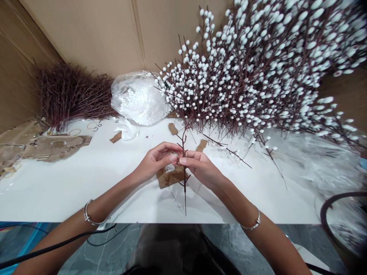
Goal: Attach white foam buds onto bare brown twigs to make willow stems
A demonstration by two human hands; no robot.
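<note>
Upright over the white table, a bare brown artificial branch (184, 183) with short side twigs is pinched between the thumb and fingers of my right hand (205, 168). My left hand (155, 162) comes in from the other side, its thumb and fingertips closed together beside the stem. Whatever lies between those left fingertips is too small to make out. Under the hands is a brown cardboard piece (166, 179) with a few small white berries (169, 168) on it, partly hidden by my left hand.
Behind stand a bundle of bare brown branches (71, 95), a clear bag of white berries (140, 99), and a large heap of white-berried branches (229, 84). Torn cardboard (57, 147) lies left. A loose twig (229, 149) and clear plastic (323, 164) lie right. A dark cable (57, 244) crosses my left forearm.
</note>
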